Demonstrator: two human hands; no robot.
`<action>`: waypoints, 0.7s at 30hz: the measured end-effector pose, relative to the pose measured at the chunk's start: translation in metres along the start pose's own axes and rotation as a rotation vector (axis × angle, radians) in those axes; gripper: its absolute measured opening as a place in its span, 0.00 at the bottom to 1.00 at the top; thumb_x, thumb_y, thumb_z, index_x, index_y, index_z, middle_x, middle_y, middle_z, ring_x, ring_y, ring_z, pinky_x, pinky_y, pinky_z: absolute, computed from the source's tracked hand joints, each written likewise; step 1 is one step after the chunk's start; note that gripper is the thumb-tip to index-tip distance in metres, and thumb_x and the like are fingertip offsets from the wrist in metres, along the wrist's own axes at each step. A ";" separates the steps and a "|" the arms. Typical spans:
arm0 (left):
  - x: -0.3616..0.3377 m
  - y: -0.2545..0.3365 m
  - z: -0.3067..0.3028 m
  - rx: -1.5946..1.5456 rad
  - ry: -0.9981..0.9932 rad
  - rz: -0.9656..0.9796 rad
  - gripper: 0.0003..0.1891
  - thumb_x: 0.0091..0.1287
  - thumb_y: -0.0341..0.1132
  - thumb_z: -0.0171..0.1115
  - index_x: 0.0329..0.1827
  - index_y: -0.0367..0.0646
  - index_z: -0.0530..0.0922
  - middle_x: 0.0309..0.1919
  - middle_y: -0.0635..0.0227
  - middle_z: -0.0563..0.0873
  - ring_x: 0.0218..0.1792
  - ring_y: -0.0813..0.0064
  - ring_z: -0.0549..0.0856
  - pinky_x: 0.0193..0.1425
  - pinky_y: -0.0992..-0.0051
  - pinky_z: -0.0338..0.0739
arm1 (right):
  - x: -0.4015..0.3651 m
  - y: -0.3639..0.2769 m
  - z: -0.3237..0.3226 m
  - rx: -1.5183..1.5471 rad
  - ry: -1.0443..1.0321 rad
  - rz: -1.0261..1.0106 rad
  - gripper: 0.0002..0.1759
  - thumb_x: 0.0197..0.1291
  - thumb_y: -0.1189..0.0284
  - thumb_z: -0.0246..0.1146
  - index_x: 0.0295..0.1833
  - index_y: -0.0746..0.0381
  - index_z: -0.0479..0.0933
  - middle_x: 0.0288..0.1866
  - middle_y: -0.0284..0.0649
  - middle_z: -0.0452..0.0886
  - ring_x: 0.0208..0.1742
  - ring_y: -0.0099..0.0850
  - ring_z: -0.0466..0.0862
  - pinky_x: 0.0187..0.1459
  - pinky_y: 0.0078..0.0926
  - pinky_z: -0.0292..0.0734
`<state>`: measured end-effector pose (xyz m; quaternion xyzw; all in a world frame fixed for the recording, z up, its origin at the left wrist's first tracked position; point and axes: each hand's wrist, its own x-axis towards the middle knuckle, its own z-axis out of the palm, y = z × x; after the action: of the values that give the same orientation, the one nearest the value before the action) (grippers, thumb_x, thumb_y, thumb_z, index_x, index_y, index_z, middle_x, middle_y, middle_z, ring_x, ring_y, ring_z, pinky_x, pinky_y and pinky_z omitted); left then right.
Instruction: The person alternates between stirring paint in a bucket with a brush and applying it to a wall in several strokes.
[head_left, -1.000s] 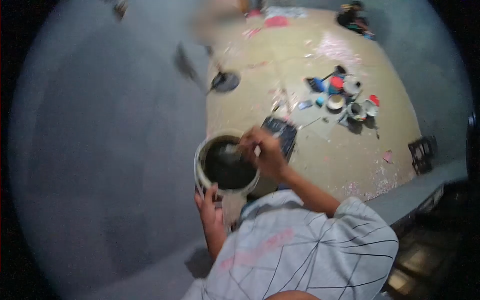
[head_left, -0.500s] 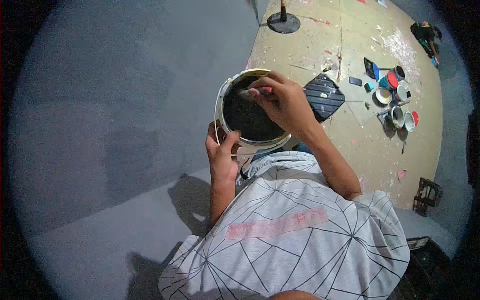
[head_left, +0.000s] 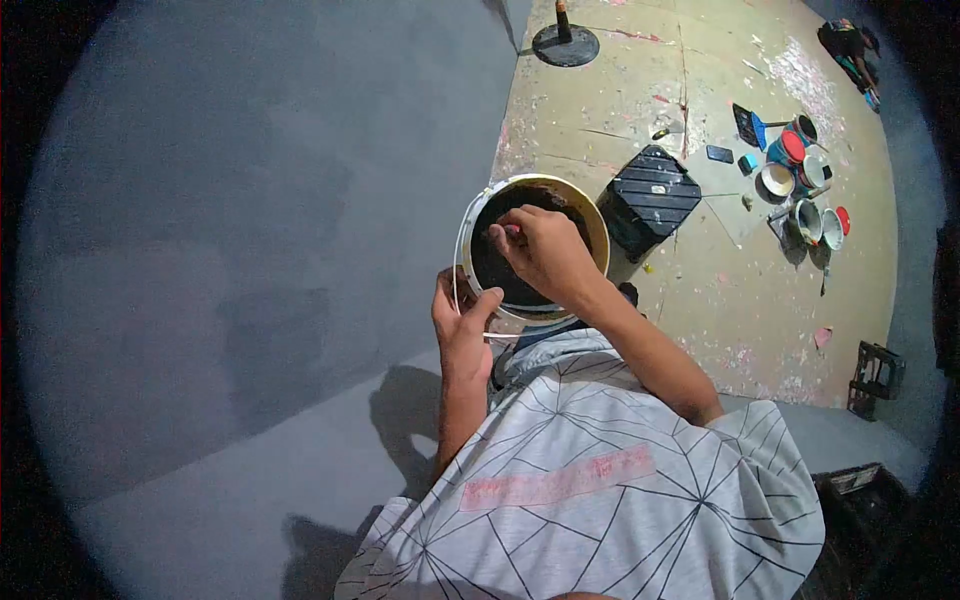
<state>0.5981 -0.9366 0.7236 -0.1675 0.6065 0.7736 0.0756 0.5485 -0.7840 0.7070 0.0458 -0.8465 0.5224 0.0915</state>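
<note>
A white bucket point(head_left: 601, 235) with a wire handle and dark paint point(head_left: 494, 262) inside is held up in front of my body. My left hand point(head_left: 466, 318) grips its near left rim, thumb over the edge and fingers round the outside. Over the opening, my right hand point(head_left: 545, 250) is closed round a paintbrush, of which a bit of red handle point(head_left: 513, 230) shows between the fingers. The bristles are hidden behind the hand, down toward the paint.
Left of me rises a grey wall point(head_left: 180, 220) with darker patches. A black crate point(head_left: 655, 195) stands on the paint-spotted floor point(head_left: 700, 300). Farther right are several paint pots point(head_left: 778, 181), a blue dustpan point(head_left: 758, 130) and a phone point(head_left: 720, 154). Another person point(head_left: 850, 55) crouches far right.
The bucket and both hands have shifted down and slightly right in view. My right hand has dipped the brush lower into the bucket, and its bristles no longer show.
</note>
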 end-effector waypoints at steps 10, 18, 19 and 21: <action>0.002 -0.006 -0.005 0.076 -0.015 -0.021 0.21 0.57 0.21 0.69 0.52 0.42 0.74 0.42 0.72 0.80 0.41 0.78 0.81 0.49 0.75 0.80 | -0.001 0.029 0.020 0.000 0.014 0.022 0.14 0.66 0.68 0.64 0.34 0.70 0.81 0.33 0.55 0.82 0.33 0.54 0.83 0.36 0.45 0.78; 0.004 -0.012 -0.004 0.075 -0.037 -0.005 0.20 0.58 0.21 0.68 0.53 0.42 0.74 0.45 0.70 0.80 0.45 0.76 0.81 0.52 0.74 0.79 | 0.003 0.034 0.023 0.005 0.019 -0.022 0.15 0.65 0.67 0.65 0.33 0.70 0.81 0.30 0.56 0.83 0.32 0.54 0.83 0.36 0.44 0.79; 0.005 -0.015 -0.007 0.083 -0.033 -0.002 0.21 0.59 0.22 0.68 0.56 0.41 0.75 0.47 0.69 0.81 0.46 0.76 0.81 0.52 0.75 0.78 | 0.005 0.035 0.024 0.015 0.036 -0.056 0.15 0.65 0.67 0.66 0.32 0.70 0.81 0.30 0.56 0.83 0.32 0.55 0.83 0.36 0.44 0.79; 0.009 -0.017 -0.009 0.091 -0.025 -0.003 0.23 0.59 0.23 0.68 0.59 0.40 0.76 0.48 0.69 0.82 0.47 0.76 0.82 0.52 0.76 0.78 | 0.008 0.037 0.027 0.031 0.018 -0.058 0.15 0.64 0.67 0.66 0.32 0.70 0.81 0.31 0.56 0.83 0.32 0.54 0.83 0.36 0.44 0.79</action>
<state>0.5962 -0.9417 0.7031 -0.1550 0.6397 0.7473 0.0917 0.5310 -0.7914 0.6648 0.0668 -0.8358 0.5329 0.1136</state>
